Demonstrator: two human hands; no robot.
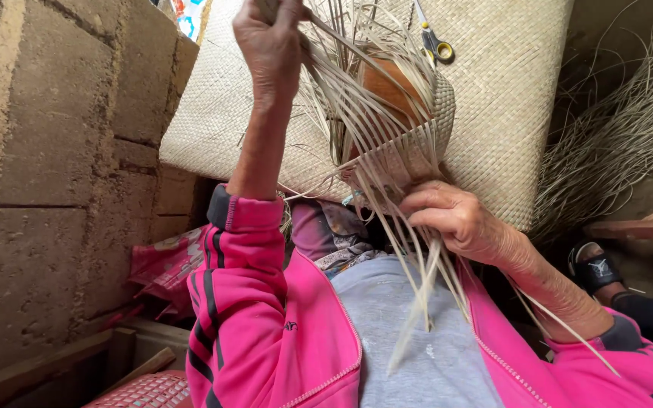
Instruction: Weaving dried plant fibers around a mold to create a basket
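Note:
My left hand [270, 45] is raised at the top of the view, closed around a bundle of pale dried leaf strips [341, 83] that fan down to a small half-woven piece [410, 147]. The woven piece wraps an orange-brown rounded form [388, 89]. Lower down, at the centre, my right hand [455, 221] pinches the bottom edge of the weave, and loose strip ends [425, 302] hang from it over my grey shirt. Both sleeves are bright pink.
A large woven mat [508, 98] lies behind the work with yellow-handled scissors [437, 44] on it. A heap of loose strips [621, 136] is at the right, a sandalled foot [595, 266] below it. A block wall [54, 166] fills the left, with pink cloth [166, 264] at its base.

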